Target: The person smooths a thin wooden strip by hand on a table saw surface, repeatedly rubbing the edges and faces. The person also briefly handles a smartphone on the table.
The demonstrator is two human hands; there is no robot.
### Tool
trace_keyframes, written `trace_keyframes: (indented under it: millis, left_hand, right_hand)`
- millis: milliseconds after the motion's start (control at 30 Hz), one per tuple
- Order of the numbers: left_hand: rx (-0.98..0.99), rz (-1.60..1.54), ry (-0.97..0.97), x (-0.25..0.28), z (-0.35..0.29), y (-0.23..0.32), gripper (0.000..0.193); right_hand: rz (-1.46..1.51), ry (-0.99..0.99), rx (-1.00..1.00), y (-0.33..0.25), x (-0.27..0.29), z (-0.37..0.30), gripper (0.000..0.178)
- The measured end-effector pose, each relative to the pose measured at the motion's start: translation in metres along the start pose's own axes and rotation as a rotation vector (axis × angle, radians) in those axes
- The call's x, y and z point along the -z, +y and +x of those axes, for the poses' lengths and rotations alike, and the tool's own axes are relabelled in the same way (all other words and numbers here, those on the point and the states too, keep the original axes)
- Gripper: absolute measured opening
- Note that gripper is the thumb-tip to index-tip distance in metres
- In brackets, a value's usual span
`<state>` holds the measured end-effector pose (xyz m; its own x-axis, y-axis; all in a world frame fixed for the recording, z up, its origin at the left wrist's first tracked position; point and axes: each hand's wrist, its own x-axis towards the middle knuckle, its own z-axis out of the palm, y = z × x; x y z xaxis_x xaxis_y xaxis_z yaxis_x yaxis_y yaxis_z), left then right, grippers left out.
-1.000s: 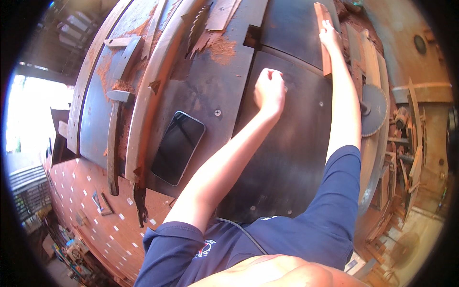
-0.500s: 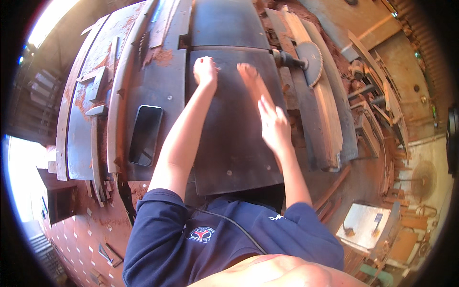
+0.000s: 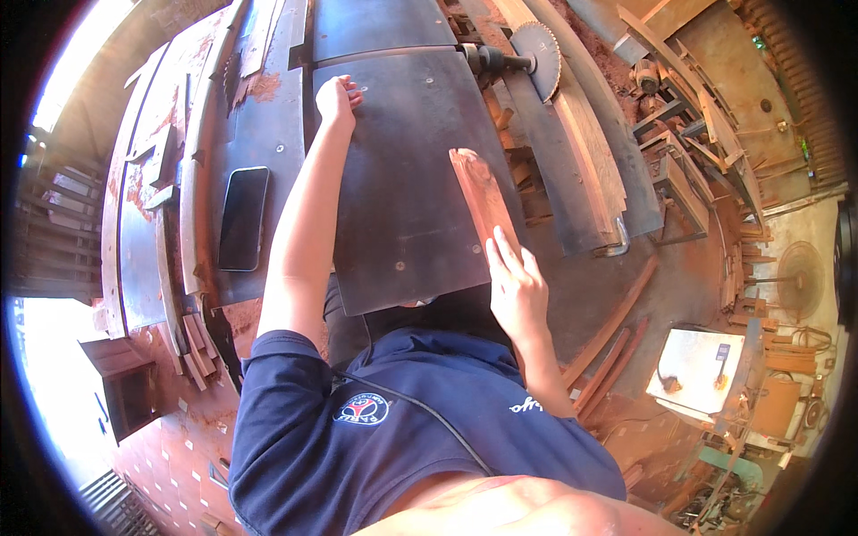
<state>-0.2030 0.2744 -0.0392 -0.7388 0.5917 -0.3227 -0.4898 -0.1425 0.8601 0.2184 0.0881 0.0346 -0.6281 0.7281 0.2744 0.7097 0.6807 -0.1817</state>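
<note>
In my right hand (image 3: 518,284) is the near end of a short reddish-brown piece of wood (image 3: 483,195), its fingers stretched along it and the thumb side hidden. The wood's rough far end points away over the right part of a dark metal table plate (image 3: 402,188). My left hand (image 3: 337,101) is at the plate's far left, fingers curled in, nothing visible in them. Whether that hand touches the plate I cannot tell.
Right of the plate, a toothed circular saw blade (image 3: 536,62) sits on a shaft beside a long timber (image 3: 585,134). A black phone (image 3: 243,219) lies to the left, near a hammer (image 3: 163,198). Wood strips (image 3: 617,348) lean at the lower right.
My right hand has brought the piece of wood nearer to me, and its blur is gone. My left hand has moved left, its fingers still curled. The whole view has shifted somewhat.
</note>
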Motion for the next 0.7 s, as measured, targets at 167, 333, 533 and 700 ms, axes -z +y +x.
trace_keyframes:
  millis: [167, 333, 533, 700]
  left_hand:
    - [0.023, -0.058, 0.014, 0.002, -0.003, 0.006, 0.024]
    - [0.036, -0.087, 0.021, 0.003, -0.001, 0.006, 0.024]
    - [0.047, -0.092, 0.084, -0.003, -0.002, 0.008, 0.022]
    - [-0.02, -0.055, 0.155, -0.011, -0.007, 0.008, 0.021]
  right_hand:
    - [0.016, 0.0, 0.064, 0.014, -0.018, 0.051, 0.047]
    - [0.028, 0.021, 0.121, 0.027, -0.043, 0.128, 0.045]
    - [0.067, 0.089, 0.143, 0.047, -0.081, 0.214, 0.039]
    - [0.063, 0.097, 0.172, 0.05, -0.101, 0.257, 0.039]
